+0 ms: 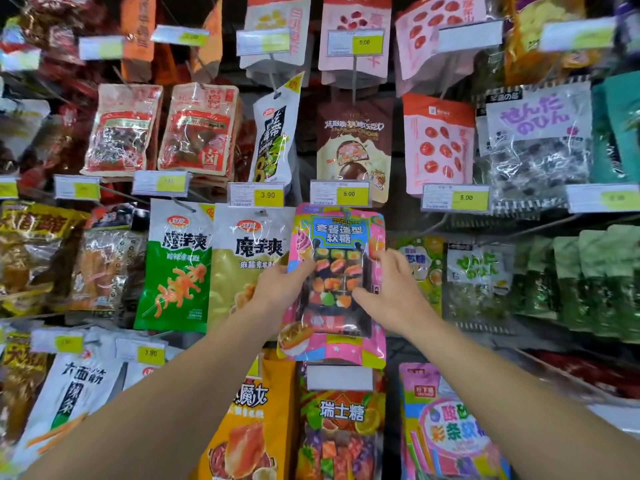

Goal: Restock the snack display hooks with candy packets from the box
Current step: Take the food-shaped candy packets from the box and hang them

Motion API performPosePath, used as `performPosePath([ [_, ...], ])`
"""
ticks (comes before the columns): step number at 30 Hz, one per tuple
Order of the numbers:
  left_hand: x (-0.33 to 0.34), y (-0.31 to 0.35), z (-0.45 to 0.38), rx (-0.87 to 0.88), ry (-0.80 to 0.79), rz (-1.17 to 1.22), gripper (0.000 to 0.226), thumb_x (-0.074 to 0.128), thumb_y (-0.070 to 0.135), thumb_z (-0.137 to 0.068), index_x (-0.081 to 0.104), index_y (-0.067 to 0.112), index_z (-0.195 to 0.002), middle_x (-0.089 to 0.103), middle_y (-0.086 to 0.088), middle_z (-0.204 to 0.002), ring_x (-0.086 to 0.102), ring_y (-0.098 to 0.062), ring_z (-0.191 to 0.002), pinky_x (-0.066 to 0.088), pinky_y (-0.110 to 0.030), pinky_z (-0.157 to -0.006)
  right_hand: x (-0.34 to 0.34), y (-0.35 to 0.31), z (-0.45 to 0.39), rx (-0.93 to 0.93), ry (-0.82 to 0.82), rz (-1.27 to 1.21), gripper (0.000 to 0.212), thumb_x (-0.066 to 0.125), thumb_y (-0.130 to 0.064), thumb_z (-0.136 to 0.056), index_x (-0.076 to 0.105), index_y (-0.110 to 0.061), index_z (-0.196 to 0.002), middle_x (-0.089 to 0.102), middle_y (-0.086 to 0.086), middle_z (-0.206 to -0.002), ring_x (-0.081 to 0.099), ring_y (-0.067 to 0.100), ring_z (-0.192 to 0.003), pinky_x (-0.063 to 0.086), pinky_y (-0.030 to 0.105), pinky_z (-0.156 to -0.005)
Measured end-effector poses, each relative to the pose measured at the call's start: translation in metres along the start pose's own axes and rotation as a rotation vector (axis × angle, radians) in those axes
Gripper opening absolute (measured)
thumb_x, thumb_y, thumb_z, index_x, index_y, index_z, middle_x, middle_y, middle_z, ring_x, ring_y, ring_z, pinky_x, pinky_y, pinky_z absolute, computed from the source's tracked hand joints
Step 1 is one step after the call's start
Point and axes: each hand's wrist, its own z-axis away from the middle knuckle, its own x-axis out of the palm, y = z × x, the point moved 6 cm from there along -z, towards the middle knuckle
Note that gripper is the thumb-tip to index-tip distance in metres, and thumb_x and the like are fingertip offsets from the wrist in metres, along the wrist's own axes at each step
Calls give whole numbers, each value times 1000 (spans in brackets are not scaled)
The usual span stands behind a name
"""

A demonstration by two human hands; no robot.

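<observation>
A wall of display hooks [354, 76] carries hanging snack packets in rows, a pink candy packet [337, 282] at centre, a green-and-white packet [176, 268] at nine o'clock, green bags [585, 278] at three o'clock, yellow price tags [349, 194] at twelve o'clock.

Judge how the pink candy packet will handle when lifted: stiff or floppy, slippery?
The pink packet is probably floppy: a thin, crinkled pouch held at both sides by the left hand and right hand. Its glossy film looks slippery. Likely light, with small loose sweets inside.
</observation>
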Motion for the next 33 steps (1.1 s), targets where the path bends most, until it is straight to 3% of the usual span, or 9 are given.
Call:
performPosePath([
  [2, -4, 1, 6, 103, 51, -147, 32, 68, 43, -85, 69, 12, -90, 74, -15, -92, 69, -28, -82, 53, -33, -69, 8, 5, 10, 54, -61, -72, 73, 71, -34, -83, 29, -20, -142, 34, 0, -144, 42, 21, -129, 38, 34, -102],
  [6, -15, 2, 32, 354, 174, -539, 37, 73, 37, -81, 48, 22, -105, 61, 12, -76, 61, -14, -74, 36, -28, -56, 15, 11, 17, 68, -55, -21, 67, 73, -31, -82, 31, -25, -133, 47, 1, -133, 51, 22, -116, 44, 37, -97],
  [11, -8, 4, 31, 388, 59, -793, 48, 72, 32, -83, 57, 25, -128, 68, -3, -99, 59, -17, -77, 28, -22, -57, 16, 11, 6, 132, -64, 62, 66, 69, -30, -87, 34, -20, -142, 39, 7, -140, 51, 26, -121, 46, 38, -94],
  [13, -4, 6, 21, 337, -26, -810, 51, 68, 34, -87, 54, 26, -135, 68, -8, -107, 59, -16, -78, 32, -15, -56, 17, 12, 1, 160, -75, 59, 66, 68, -29, -88, 35, -20, -145, 38, 8, -141, 51, 27, -121, 45, 38, -95],
  [16, -1, 2, 11, 258, -123, -824, 58, 65, 34, -89, 47, 25, -143, 65, -11, -124, 62, -21, -97, 45, -23, -76, 20, 12, -2, 195, -88, 44, 67, 68, -29, -89, 34, -20, -146, 35, 8, -143, 49, 27, -123, 44, 37, -96],
  [19, -2, -4, 13, 237, -175, -829, 62, 65, 32, -90, 41, 25, -147, 63, -8, -127, 60, -18, -89, 42, -21, -75, 24, 11, 4, 210, -130, 37, 68, 66, -31, -89, 31, -19, -147, 30, 4, -148, 45, 26, -128, 42, 35, -98],
  [25, -20, -14, 24, 248, -218, -773, 65, 70, 34, -86, 45, 20, -144, 54, -2, -142, 50, -22, -129, 39, -24, -98, 28, 2, 20, 233, -189, 84, 77, 63, -40, -90, 24, -17, -153, 16, 0, -159, 35, 25, -139, 36, 37, -108],
  [29, -43, -18, 39, 293, -235, -734, 61, 67, 31, -88, 46, 16, -143, 52, -4, -144, 50, -21, -130, 41, -28, -100, 34, -20, 38, 250, -190, 140, 77, 62, -38, -90, 25, -18, -154, 14, 2, -161, 31, 27, -143, 34, 37, -111],
  [33, -80, -36, 59, 278, -238, -653, 56, 68, 27, -86, 52, 24, -140, 60, -2, -135, 60, -24, -119, 48, -31, -96, 51, -58, 73, 257, -185, 164, 68, 63, -30, -90, 33, -14, -149, 28, 6, -153, 43, 27, -132, 39, 33, -104],
])
